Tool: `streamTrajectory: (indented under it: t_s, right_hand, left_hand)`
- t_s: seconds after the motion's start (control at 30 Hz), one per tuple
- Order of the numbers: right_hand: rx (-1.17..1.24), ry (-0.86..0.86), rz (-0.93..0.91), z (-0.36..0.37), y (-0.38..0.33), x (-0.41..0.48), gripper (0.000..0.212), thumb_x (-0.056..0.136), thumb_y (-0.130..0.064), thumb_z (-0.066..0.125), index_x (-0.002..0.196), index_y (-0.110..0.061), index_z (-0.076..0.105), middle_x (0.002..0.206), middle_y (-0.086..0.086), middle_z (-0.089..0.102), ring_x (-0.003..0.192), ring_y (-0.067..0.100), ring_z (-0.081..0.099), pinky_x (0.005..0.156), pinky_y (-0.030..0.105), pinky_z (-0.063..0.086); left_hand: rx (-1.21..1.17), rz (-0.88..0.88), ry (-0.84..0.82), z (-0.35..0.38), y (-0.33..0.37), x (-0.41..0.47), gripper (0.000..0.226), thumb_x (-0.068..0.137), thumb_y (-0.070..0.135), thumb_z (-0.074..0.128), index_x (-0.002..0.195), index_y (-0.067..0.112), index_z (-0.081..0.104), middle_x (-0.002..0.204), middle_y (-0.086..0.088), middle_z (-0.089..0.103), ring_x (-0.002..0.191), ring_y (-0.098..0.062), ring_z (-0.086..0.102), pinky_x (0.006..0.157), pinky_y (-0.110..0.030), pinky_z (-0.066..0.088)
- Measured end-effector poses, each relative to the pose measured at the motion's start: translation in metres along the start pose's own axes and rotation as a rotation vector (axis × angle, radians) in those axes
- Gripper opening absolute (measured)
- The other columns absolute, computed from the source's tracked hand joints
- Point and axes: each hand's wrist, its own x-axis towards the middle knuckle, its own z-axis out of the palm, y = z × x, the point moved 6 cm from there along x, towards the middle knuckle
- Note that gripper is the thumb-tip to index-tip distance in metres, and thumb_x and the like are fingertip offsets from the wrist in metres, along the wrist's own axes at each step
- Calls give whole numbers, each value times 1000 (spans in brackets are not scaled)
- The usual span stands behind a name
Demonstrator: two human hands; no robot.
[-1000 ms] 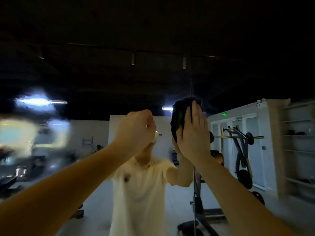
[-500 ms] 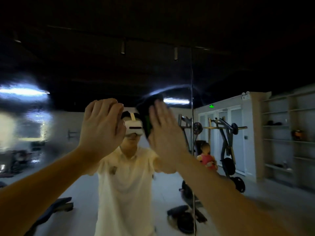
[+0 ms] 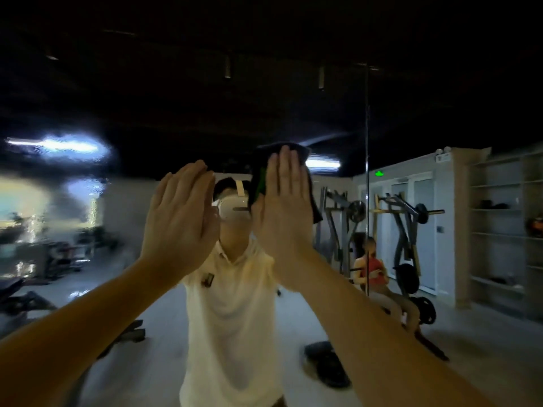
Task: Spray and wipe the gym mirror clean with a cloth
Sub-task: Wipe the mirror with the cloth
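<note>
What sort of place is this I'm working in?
Most likely a gym, seen reflected in a wall mirror: a plate-loaded weight machine stands right of the seam, with a weight plate on its bar, and what looks like a bench sits lower left.

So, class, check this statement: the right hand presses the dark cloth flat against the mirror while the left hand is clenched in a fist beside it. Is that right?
Not quite. The left hand is not a fist: the head view shows it open, fingers straight. The rest holds: the right hand presses the dark cloth flat against the mirror.
</note>
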Motion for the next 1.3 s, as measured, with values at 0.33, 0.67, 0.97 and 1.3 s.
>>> streamTrajectory:
  t_s: [0.33, 0.67, 0.97, 1.3]
  right_hand:
    - [-75, -60, -376, 8, 8, -49, 67, 106, -39, 34, 164, -11, 18, 172, 13, 12, 160, 29, 6, 130, 47, 6]
    - [-36, 40, 267, 7, 109, -78, 67, 106, -35, 23, 164, -4, 9, 172, 19, 6, 160, 32, 4, 128, 53, 12]
    - [31, -25, -70, 29, -69, -79, 67, 109, -40, 18, 163, -4, 6, 171, 20, -1, 160, 33, 0, 129, 52, 7]
    - [-12, -75, -415, 31, -14, -128, 64, 107, -34, 32, 163, -5, 21, 170, 18, 18, 159, 32, 13, 129, 51, 13]
  left_hand:
    - [105, 26, -5, 8, -8, -47, 66, 104, 33, 48, 156, -7, 36, 164, -27, 34, 154, -41, 31, 126, -59, 20]
    - [190, 49, -72, 41, -13, -57, 80, 110, 55, 24, 163, -4, 17, 172, -24, 12, 161, -37, 8, 127, -62, 16]
    - [-51, 18, 72, 12, -21, -66, 56, 109, 24, 37, 160, 0, 35, 168, -17, 31, 158, -29, 26, 126, -58, 21]
    - [4, 3, -3, 18, -14, -127, 70, 100, 25, 57, 158, -6, 32, 168, -24, 27, 159, -37, 21, 125, -64, 21]
